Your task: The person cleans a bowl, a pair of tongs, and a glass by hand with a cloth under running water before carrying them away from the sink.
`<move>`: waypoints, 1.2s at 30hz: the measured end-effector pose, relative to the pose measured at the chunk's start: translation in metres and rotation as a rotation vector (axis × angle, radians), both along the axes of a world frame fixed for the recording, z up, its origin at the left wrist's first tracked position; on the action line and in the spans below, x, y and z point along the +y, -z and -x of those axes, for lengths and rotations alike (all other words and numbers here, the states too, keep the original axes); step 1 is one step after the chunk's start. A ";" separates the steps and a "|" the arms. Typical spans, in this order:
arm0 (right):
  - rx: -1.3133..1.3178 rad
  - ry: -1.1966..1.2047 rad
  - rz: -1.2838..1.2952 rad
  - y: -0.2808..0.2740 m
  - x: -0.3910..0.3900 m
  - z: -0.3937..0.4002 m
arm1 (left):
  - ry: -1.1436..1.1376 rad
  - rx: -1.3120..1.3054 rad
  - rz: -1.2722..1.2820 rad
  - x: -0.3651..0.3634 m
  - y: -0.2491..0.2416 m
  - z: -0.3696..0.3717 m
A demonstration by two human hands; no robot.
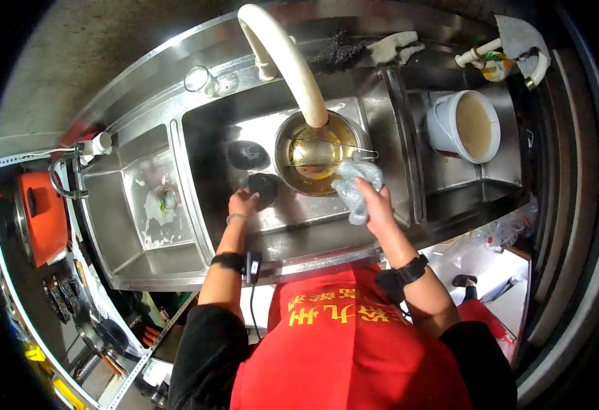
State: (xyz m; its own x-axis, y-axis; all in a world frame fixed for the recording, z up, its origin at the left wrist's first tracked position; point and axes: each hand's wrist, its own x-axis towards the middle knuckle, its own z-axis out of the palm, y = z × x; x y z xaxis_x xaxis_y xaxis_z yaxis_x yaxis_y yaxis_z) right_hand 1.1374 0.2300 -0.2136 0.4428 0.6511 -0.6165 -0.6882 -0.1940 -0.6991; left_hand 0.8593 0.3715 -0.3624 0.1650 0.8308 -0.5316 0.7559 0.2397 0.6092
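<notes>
While my right hand [376, 205] curls shut round grey cloth [355, 186] at the bowl's rim [287, 174], my left hand [243, 204] pinches something dark [264, 189].

A white bucket [443, 130] filled with cloudy tan liquid is seen in the right-hand basin [462, 179]. Behind the bucket, to its right, a pale cloth [518, 37] is hung by a white pipe [478, 52]. On the ledge to the bucket's left, a light rag [389, 48], a dark clump [340, 55] and, farther off, a clear glass [207, 85] are placed. Clear plastic [504, 232] is heaped in front of the bucket.
</notes>
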 end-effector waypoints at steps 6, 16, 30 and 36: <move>-0.976 -0.544 -0.236 -0.002 0.029 0.058 | -0.259 -0.703 0.249 -0.052 -0.110 -0.043; -0.091 -0.660 -0.040 -0.002 0.063 0.006 | 0.094 -1.044 0.576 -0.049 -0.187 -0.064; -0.218 -0.498 -0.324 -0.050 0.043 0.025 | -0.239 -0.972 0.479 -0.068 -0.133 -0.065; -1.507 -0.960 -0.664 -0.022 0.033 0.052 | -0.364 -1.147 0.665 -0.063 -0.171 -0.068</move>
